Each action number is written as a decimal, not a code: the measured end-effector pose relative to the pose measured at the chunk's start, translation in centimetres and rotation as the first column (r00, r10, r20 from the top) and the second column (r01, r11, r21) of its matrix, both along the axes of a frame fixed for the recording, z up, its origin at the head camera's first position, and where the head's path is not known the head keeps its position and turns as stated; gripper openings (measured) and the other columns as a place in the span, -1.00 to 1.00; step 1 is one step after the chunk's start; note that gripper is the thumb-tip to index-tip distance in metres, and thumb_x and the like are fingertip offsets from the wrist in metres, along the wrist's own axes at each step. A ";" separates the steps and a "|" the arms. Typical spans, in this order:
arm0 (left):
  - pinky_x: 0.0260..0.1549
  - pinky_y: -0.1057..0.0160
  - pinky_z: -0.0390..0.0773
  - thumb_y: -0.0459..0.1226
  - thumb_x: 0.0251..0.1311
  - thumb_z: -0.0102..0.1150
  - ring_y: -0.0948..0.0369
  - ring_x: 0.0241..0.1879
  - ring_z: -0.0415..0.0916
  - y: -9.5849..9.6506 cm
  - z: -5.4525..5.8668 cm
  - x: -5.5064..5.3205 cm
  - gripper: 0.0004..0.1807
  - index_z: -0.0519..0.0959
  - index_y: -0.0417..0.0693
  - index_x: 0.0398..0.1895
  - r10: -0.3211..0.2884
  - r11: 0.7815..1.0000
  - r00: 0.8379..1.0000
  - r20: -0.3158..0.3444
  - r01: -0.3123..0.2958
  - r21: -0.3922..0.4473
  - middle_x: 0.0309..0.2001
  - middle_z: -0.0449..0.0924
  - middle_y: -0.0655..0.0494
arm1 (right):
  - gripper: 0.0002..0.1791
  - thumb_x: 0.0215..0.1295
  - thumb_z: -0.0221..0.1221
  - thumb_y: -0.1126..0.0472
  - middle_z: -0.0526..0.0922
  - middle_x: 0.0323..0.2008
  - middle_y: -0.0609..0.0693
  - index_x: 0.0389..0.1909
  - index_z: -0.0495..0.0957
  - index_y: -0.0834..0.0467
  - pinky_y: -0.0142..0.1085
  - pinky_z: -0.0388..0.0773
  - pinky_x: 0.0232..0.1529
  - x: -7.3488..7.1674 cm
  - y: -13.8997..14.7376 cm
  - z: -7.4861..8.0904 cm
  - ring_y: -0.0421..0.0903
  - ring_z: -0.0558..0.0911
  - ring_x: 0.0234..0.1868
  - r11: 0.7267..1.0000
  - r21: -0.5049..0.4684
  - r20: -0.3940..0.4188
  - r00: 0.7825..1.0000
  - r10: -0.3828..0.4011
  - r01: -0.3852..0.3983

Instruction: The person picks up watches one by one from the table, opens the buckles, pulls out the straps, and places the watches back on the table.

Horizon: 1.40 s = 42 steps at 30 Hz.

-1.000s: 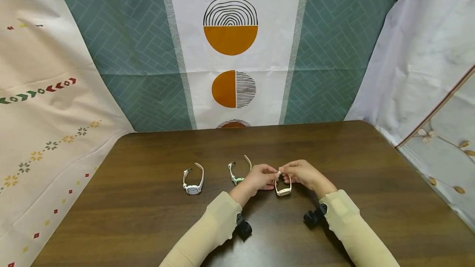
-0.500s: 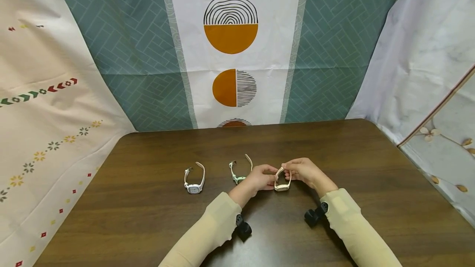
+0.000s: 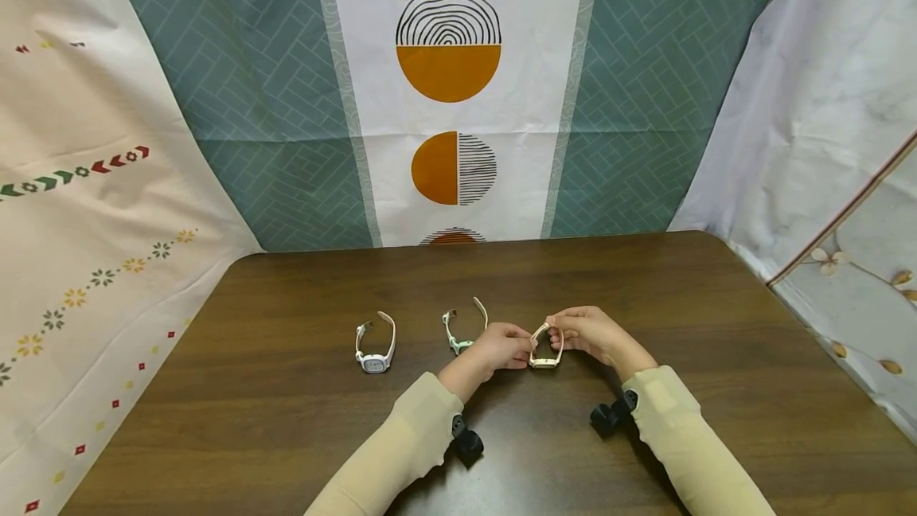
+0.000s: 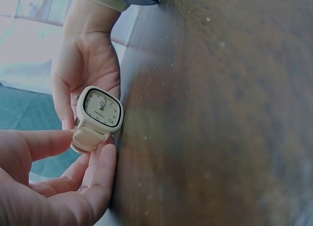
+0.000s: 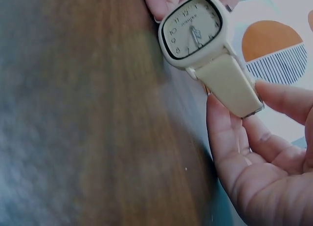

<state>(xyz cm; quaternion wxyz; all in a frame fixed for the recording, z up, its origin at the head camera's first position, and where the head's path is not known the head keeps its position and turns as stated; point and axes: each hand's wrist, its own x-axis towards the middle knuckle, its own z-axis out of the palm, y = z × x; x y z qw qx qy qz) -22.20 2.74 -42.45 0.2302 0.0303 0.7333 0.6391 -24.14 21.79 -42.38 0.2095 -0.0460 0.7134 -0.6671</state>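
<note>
A cream wristwatch (image 3: 545,363) with a rounded square dial is held between both hands, its strap curving up and away from the case in a loop. My left hand (image 3: 504,346) pinches the strap on the left side between thumb and fingers. On the opposite side, my right hand (image 3: 589,334) pinches the strap near its far end. The dial (image 4: 101,107) shows plainly in the left wrist view. In the right wrist view, the cream strap (image 5: 229,85) runs from the case to a metal edge at my right thumb and fingers. The fingers partly hide the strap ends.
A green-cased watch (image 3: 462,345) with a pale, unfastened strap lies just left of my left hand, which partly covers it. Farther left, a white watch (image 3: 375,364) lies on the brown wooden table (image 3: 286,420). Patterned curtains (image 3: 272,102) hang behind the table.
The hands have drawn slightly apart at the strap. My left hand now pinches lower on the left side, and the cream watch's case has shifted a little away from me.
</note>
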 end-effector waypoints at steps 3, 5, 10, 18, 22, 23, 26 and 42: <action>-0.28 0.24 0.66 -0.43 0.26 0.03 0.29 -0.48 0.49 0.0 -0.2 -0.2 -0.78 0.54 -0.46 -0.14 0.002 1.000 1.000 0.001 -0.002 0.007 -0.46 0.50 0.10 | -0.63 0.37 0.01 0.31 0.60 -0.44 -0.05 0.01 0.39 0.57 -0.37 0.62 -0.23 0.0 0.2 -0.1 -0.23 0.61 -0.39 0.999 -0.019 -0.014 0.999 0.041 -0.041; -0.27 0.22 0.66 -0.41 0.29 0.02 0.28 -0.48 0.49 0.0 -0.1 -0.1 -0.77 0.53 -0.46 -0.12 0.005 1.000 1.000 -0.002 -0.005 0.012 -0.46 0.49 0.10 | -0.66 0.38 -0.03 0.32 0.61 -0.43 -0.05 -0.01 0.40 0.55 -0.36 0.62 -0.22 -0.1 0.4 -0.2 -0.22 0.62 -0.39 0.997 -0.045 -0.015 0.998 0.067 -0.068; -0.23 0.16 0.66 -0.39 0.30 0.02 0.26 -0.44 0.51 0.2 0.4 0.2 -0.76 0.53 -0.44 -0.10 0.017 1.000 1.000 -0.024 -0.016 0.007 -0.40 0.57 0.00 | -0.79 0.37 -0.08 0.37 0.64 -0.42 -0.05 -0.14 0.51 0.34 -0.35 0.63 -0.21 -0.3 0.9 -0.4 -0.22 0.64 -0.38 0.990 -0.102 0.006 0.995 0.099 -0.097; -0.40 0.30 0.63 -0.38 0.24 0.11 0.29 -0.48 0.49 1.2 0.3 -0.5 -0.80 0.58 -0.41 -0.19 0.028 0.999 0.998 -0.054 -0.029 -0.014 -0.38 0.61 -0.07 | -0.80 0.37 -0.07 0.35 0.66 -0.40 -0.05 -0.25 0.55 0.20 -0.35 0.63 -0.21 -0.4 1.0 -0.6 -0.21 0.66 -0.35 0.989 -0.091 0.004 0.993 0.120 -0.119; -0.49 0.37 0.55 -0.39 0.25 0.11 0.29 -0.50 0.47 1.7 0.3 -0.8 -0.82 0.60 -0.38 -0.21 0.021 0.999 0.999 -0.045 -0.022 -0.029 -0.42 0.60 -0.01 | -0.79 0.38 -0.08 0.35 0.66 -0.40 -0.05 -0.27 0.55 0.18 -0.34 0.63 -0.22 -0.4 1.2 -0.6 -0.20 0.66 -0.36 0.987 -0.089 -0.005 0.991 0.137 -0.137; -0.50 0.38 0.54 -0.40 0.25 0.11 0.29 -0.51 0.47 1.7 0.2 -0.9 -0.83 0.60 -0.38 -0.21 0.020 0.999 0.999 -0.042 -0.021 -0.031 -0.42 0.59 0.00 | -0.79 0.38 -0.08 0.35 0.66 -0.40 -0.04 -0.27 0.55 0.18 -0.34 0.63 -0.22 -0.4 1.2 -0.6 -0.20 0.66 -0.35 0.986 -0.088 -0.008 0.990 0.142 -0.142; -0.49 0.36 0.57 -0.40 0.25 0.11 0.29 -0.51 0.47 1.8 0.2 -1.0 -0.83 0.60 -0.36 -0.20 0.015 0.999 0.999 -0.031 -0.015 -0.030 -0.44 0.57 0.03 | -0.80 0.39 -0.08 0.34 0.65 -0.40 -0.04 -0.25 0.54 0.20 -0.33 0.63 -0.21 -0.5 1.3 -0.6 -0.19 0.66 -0.35 0.984 -0.081 -0.011 0.988 0.157 -0.157; -0.18 0.11 0.65 -0.43 0.28 0.06 0.06 -0.26 0.67 0.3 0.6 -0.2 -0.79 0.55 -0.47 -0.13 -0.025 0.999 1.000 0.007 0.025 0.042 -0.19 0.64 -0.33 | -0.85 0.37 0.01 0.32 0.65 -0.43 -0.06 -0.28 0.56 0.18 -0.31 0.63 -0.23 -0.7 1.5 -0.7 -0.20 0.65 -0.38 0.983 -0.057 0.010 0.984 0.176 -0.176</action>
